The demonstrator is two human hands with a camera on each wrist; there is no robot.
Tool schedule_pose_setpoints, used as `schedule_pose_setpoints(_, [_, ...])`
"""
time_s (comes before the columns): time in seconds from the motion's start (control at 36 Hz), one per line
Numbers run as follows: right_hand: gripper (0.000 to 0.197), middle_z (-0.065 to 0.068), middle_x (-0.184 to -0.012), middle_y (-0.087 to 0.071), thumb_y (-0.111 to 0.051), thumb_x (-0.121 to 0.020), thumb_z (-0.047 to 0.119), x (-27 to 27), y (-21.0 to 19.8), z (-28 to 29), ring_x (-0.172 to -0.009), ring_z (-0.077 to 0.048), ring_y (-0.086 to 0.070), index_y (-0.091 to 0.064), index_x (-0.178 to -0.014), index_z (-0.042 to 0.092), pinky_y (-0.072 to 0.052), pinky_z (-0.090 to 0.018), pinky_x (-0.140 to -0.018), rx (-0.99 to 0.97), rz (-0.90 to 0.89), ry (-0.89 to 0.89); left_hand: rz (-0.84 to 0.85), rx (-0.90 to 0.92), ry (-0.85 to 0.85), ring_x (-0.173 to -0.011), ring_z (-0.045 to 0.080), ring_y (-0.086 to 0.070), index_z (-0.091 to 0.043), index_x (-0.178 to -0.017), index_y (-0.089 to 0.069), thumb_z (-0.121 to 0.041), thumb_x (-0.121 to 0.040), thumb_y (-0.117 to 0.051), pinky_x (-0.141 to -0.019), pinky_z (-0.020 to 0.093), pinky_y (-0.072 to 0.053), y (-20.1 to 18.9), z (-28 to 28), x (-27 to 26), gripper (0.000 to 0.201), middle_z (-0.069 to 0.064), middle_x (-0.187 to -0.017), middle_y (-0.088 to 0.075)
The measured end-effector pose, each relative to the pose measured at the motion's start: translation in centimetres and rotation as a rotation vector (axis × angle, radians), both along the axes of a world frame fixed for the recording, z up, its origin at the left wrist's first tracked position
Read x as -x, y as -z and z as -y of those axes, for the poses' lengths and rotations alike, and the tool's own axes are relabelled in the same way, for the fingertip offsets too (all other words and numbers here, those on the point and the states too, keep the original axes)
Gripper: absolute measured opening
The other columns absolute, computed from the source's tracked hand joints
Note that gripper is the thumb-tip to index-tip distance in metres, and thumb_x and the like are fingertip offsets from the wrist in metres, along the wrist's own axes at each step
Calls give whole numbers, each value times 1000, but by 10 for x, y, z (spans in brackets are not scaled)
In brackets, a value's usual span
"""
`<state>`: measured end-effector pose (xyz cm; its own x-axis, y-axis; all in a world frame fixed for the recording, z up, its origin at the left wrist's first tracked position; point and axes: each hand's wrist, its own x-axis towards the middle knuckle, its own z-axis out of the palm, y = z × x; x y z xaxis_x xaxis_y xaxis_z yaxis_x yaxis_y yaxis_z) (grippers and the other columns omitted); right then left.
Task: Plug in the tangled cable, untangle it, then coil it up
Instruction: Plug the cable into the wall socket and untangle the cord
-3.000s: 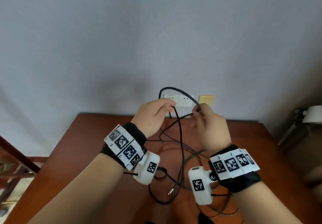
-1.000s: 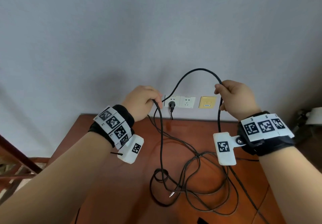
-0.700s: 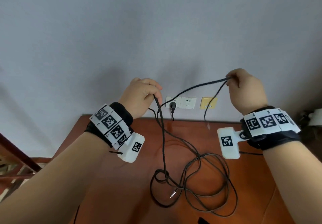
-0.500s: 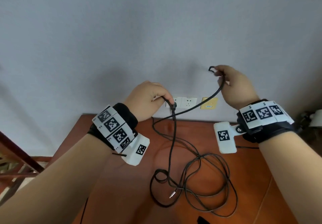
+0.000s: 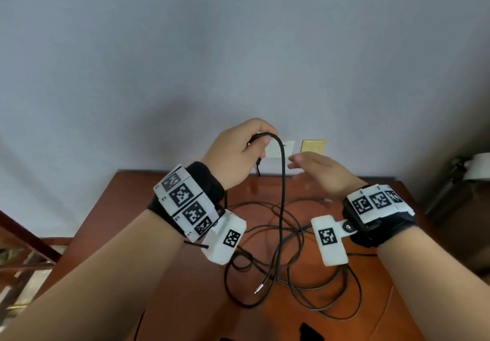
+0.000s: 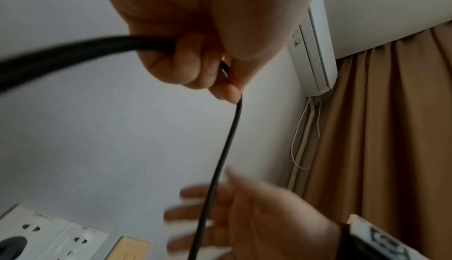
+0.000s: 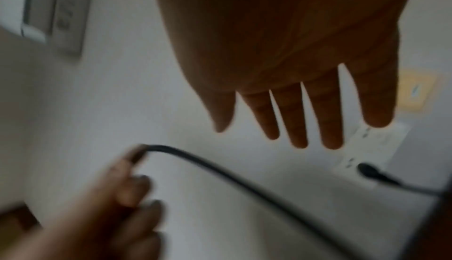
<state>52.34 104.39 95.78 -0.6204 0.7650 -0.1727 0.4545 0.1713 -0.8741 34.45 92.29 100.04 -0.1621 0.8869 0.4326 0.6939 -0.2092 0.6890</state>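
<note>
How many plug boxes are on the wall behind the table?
3: two white sockets side by side, the left one with the black plug in it, the middle one empty, and a yellow plate to their right. Hands may hide others.

My hands: two, left hand point(image 5: 234, 155) and right hand point(image 5: 322, 173), centre of frame. One black cable point(image 5: 282, 195), single tangle lower centre. One metal cable tip point(image 5: 259, 287) near bottom; possibly second tip point(image 5: 327, 200) right of centre, too blurred to confirm. Wall plates: three, two white sockets point(image 6: 46, 235), one yellow plate point(image 5: 313, 146). One plug point(image 7: 369, 171). One table point(image 5: 127, 203). Wrist camera units: two.
</note>
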Motion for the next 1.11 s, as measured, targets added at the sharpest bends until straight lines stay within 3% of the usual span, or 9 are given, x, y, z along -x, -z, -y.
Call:
schedule_pose_setpoints(0.08, [44,-2,-108,-69,-47,-92,47,1,-17,22,-102,-17,-65,-59,-119,16,-50,-39,-92,245,-327,-164,95,-85,-57,-64,-4,-56,-17,-100,-65,-13,-97,-50,-64,5,-38,2,-8,-3,15,-12,-67,-58])
schedule_pose_setpoints(0.17, [31,-4,-71,-55,-51,-86,30,-2,-21,27,-60,-19,-57,-60,-105,7,-51,-33,-67,291,-492,-205,107,-143,-151,-59,-4,-52,-16,-87,-63,-19,-96,-53,-59,9,-36,3,-13,2,14,-11,-63,-55])
schedule_pose_setpoints(0.25, [14,-1,-55,-37,-54,-92,17,-14,-16,15,-45,-13,-32,-61,-87,6,-33,-24,-44,121,-484,-91,72,-184,-229,-59,-2,-47,-16,-85,-63,-24,-95,-55,-60,15,-35,3,-14,17,15,-13,-63,-52])
schedule_pose_setpoints(0.36, [25,10,-42,-33,-49,-97,13,-39,-7,-3,-39,-7,-24,-61,-75,11,-17,-27,-46,-92,-313,84,44,-228,-359,-64,-4,-49,-22,-86,-64,-26,-94,-56,-63,8,-34,1,-8,47,11,-15,-70,-56])
schedule_pose_setpoints(0.5, [24,12,-40,-36,-53,-95,14,-64,-6,-16,-40,-4,-28,-66,-76,17,-26,-17,-43,-219,-236,193,54,-209,-391,-80,2,-56,-23,-91,-68,-25,-93,-58,-72,6,-39,11,3,69,10,-10,-87,-66])
schedule_pose_setpoints(0.64, [23,17,-37,-44,-56,-94,13,-62,-13,-12,-38,-3,-38,-66,-75,19,-29,-8,-44,-307,-237,226,31,-45,-381,-71,2,-52,-24,-89,-63,-25,-95,-54,-63,1,-33,29,5,67,11,-11,-80,-61])
schedule_pose_setpoints(0.86, [13,23,-43,-55,-57,-92,5,-50,-19,5,-45,8,-52,-69,-87,9,-34,-3,-49,-349,-285,164,-129,352,-425,-104,24,-54,-13,-120,-56,-43,-98,-41,-85,30,-38,44,-3,67,40,4,-111,-60])
schedule_pose_setpoints(0.97, [17,-1,-72,-71,-63,-89,12,-36,-17,11,-69,-3,-60,-72,-78,21,-41,-12,-67,-378,-286,117,-222,340,-408,-124,29,-46,-20,-132,-49,-46,-95,-43,-105,42,-36,44,-8,45,45,12,-135,-50])
schedule_pose_setpoints(1.11, [14,-20,-84,-70,-64,-89,16,-23,-17,21,-77,-29,-62,-73,-79,21,-47,-28,-72,-422,-273,10,-213,109,-143,-121,19,-50,-15,-133,-49,-31,-98,-46,-99,29,-36,28,-10,-9,39,4,-131,-55])
